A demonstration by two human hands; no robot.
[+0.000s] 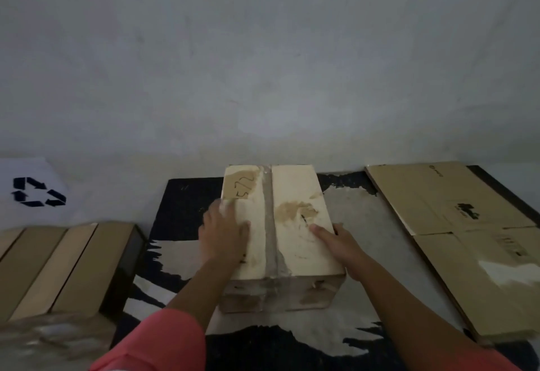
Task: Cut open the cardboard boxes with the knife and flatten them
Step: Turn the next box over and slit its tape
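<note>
A closed pale cardboard box point(295, 233) with a taped centre seam and torn patches stands on a worn black-and-grey table top point(356, 224). My left hand point(223, 231) lies flat on the left half of its top, fingers straight. My right hand point(340, 242) holds the box's right edge, thumb on top and fingers down the side. No knife is in view.
Flattened brown cardboard point(467, 233) lies on the right of the table. To the left stand several brown boxes point(64, 265) side by side. A white sheet with a black recycling symbol point(38, 192) sits at far left. A grey wall rises behind.
</note>
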